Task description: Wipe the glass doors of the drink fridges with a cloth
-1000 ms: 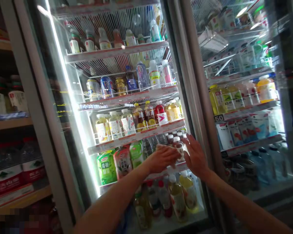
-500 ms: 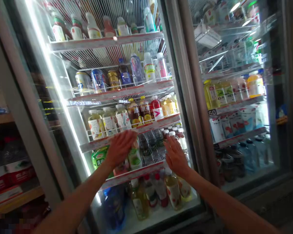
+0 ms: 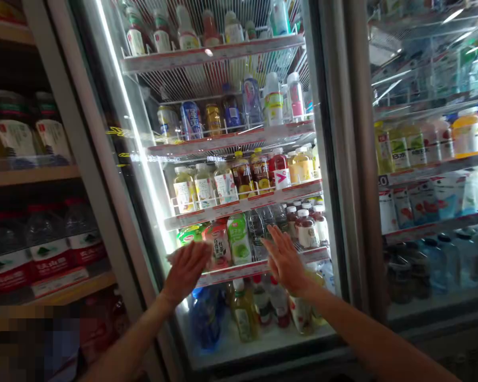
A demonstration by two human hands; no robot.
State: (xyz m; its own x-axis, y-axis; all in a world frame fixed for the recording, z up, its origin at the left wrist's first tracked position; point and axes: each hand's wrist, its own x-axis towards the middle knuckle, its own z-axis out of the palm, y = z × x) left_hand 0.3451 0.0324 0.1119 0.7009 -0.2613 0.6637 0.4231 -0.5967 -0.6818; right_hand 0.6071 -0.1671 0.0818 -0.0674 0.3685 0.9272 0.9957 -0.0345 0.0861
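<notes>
Both arms reach forward to a lit drinks fridge with shelves of bottles and cans. My left hand, slightly blurred, is raised palm-forward with its fingers stretched out, in front of a green pack and a red drink bottle. My right hand has its fingers extended, overlapping dark clear bottles and the shelf edge below them. I see nothing held in either hand. Reflections suggest a glass door before the shelves; whether my hands touch it I cannot tell. Between them stands a green-labelled bottle.
A metal door frame separates this fridge from a second drinks fridge at right. To the left, wooden shelves carry bottles and red-labelled water packs. A large blue bottle stands on the fridge floor.
The view has turned left, so the fridge appears farther right and more left-hand shelving shows. My left hand has dropped from the middle shelf edge to the row beneath. My right hand stays raised.
</notes>
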